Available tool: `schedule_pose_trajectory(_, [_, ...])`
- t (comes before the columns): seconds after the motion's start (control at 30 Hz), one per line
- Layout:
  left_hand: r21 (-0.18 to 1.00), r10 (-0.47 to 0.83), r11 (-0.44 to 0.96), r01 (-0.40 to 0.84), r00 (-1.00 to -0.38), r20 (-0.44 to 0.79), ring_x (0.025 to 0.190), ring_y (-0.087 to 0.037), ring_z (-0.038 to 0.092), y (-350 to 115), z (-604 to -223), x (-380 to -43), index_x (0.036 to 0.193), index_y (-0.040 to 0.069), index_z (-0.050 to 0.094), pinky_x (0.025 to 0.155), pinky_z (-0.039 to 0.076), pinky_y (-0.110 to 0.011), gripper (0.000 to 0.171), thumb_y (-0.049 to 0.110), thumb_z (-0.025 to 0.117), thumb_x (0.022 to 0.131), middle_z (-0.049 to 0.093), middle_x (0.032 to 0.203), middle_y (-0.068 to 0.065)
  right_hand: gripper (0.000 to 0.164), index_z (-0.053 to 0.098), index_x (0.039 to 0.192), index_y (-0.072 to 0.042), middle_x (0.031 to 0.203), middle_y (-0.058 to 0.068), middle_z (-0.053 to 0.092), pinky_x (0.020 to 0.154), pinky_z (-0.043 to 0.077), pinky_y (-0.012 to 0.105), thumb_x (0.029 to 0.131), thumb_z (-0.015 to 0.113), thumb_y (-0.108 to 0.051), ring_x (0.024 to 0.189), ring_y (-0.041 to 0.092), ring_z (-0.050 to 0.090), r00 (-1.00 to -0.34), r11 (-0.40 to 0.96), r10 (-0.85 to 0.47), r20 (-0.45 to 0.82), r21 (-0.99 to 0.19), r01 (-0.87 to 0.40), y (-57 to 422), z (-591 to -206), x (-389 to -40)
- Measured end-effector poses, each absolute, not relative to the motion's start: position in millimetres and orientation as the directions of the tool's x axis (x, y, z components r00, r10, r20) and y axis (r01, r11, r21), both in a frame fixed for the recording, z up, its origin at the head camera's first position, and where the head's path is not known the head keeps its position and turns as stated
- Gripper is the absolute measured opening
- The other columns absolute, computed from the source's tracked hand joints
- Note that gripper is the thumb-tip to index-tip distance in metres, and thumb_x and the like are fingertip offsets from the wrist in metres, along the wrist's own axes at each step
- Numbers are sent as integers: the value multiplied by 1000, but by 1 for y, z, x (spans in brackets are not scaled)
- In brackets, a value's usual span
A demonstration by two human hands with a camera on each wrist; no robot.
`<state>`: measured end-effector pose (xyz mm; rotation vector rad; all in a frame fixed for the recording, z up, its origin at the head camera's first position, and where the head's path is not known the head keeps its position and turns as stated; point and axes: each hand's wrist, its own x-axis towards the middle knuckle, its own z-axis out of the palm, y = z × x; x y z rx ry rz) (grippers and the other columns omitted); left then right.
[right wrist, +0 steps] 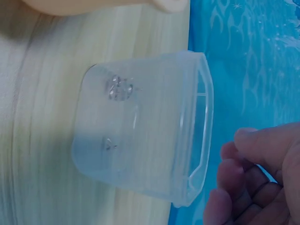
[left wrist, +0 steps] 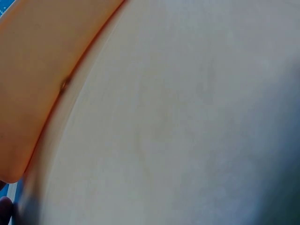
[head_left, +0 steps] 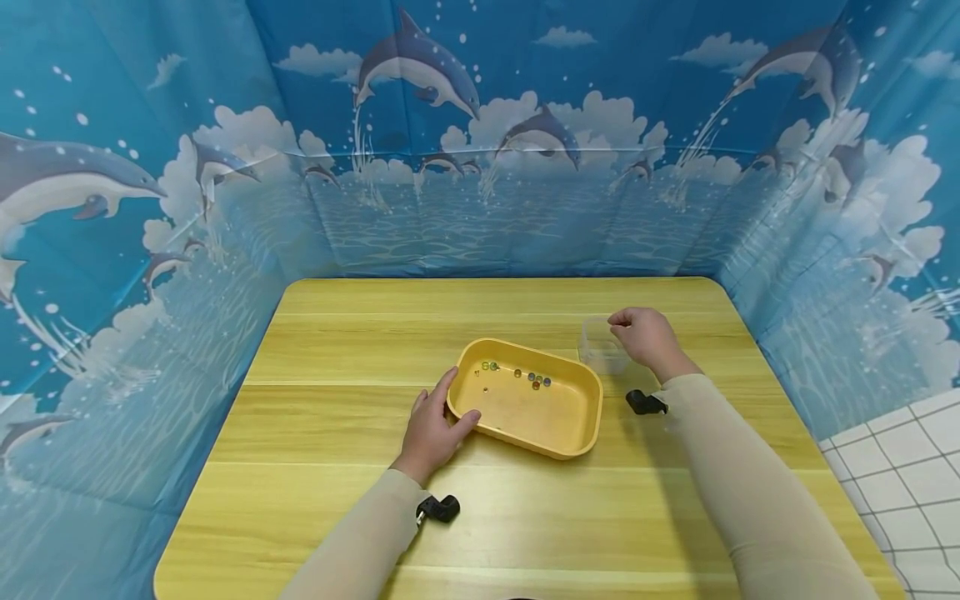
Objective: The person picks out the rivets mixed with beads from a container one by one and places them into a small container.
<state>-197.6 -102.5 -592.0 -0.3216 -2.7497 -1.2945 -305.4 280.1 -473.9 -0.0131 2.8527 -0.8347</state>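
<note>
My left hand (head_left: 435, 429) holds the near left corner of a yellow plastic tray (head_left: 581, 417), thumb over the near rim and fingers along the left end. Several small coloured beads (head_left: 536, 380) and a few tiny gold-coloured bits (head_left: 485, 390) lie in the tray. My right hand (head_left: 647, 337) hovers at the open top of a clear plastic box (right wrist: 150, 126), its fingers curled and thumb close to the index fingertip. Nothing shows between those tips. Inside the box, several small shiny pieces (right wrist: 119, 88) rest near the bottom. The left wrist view shows the tray wall (left wrist: 51, 70) and bare tabletop.
Both containers stand on a wood-grain table (head_left: 315, 483), the box right behind the tray's right end. A dolphin-print curtain (head_left: 510, 217) hangs along the table's back and sides. White tiles (head_left: 907, 467) show at the lower right.
</note>
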Motion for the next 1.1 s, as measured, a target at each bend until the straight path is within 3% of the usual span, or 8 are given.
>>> schedule_pose_trajectory(0.2, [752, 150, 625, 209, -978, 147, 145, -28, 55, -103, -591, -197, 168, 26, 28, 134, 13, -48, 85, 52, 69, 97, 50, 163, -4, 39, 61, 143, 2, 142, 28, 62, 101, 55, 59, 111, 50, -18, 123, 47, 62, -985, 847, -46, -168, -529, 50, 282, -478, -305])
schedule_pose_trajectory(0.3, [752, 149, 623, 214, -977, 155, 144, -29, 56, -103, -592, -197, 167, 26, 29, 134, 14, -50, 85, 51, 69, 97, 50, 163, -4, 41, 59, 146, 0, 144, 27, 61, 94, 57, 55, 111, 50, -20, 116, 43, 66, -985, 849, -41, -167, -526, 54, 278, -477, -304])
schedule_pose_trajectory(0.6, [758, 154, 607, 239, -971, 182, 143, -31, 57, -104, -592, -198, 167, 25, 30, 133, 15, -55, 85, 53, 68, 96, 52, 161, -6, 40, 60, 146, -6, 142, 20, 64, 92, 58, 53, 112, 51, -23, 108, 39, 67, -989, 823, -98, -113, -568, -17, 239, -467, -298])
schedule_pose_trajectory(0.77, [748, 147, 620, 238, -971, 187, 142, -33, 57, -104, -592, -199, 166, 26, 32, 132, 17, -56, 84, 51, 69, 96, 54, 160, -7, 36, 66, 142, -7, 139, 16, 68, 92, 60, 49, 110, 56, -20, 116, 34, 66, -964, 799, -244, -104, -586, -139, 207, -468, -291])
schedule_pose_trajectory(0.93, [749, 146, 623, 224, -975, 169, 144, -33, 55, -103, -591, -200, 167, 26, 31, 133, 17, -54, 85, 52, 70, 96, 53, 161, -6, 34, 69, 139, -7, 130, 12, 72, 80, 60, 38, 107, 62, -19, 97, 27, 72, -903, 768, -391, -179, -604, -213, 167, -477, -285])
schedule_pose_trajectory(1.1, [746, 147, 628, 223, -975, 167, 144, -32, 55, -103, -592, -199, 167, 26, 31, 133, 17, -54, 84, 52, 69, 97, 53, 161, -4, 31, 73, 134, -8, 120, 6, 75, 86, 60, 37, 103, 67, -15, 97, 20, 69, -824, 760, -513, -240, -574, -306, 136, -498, -284])
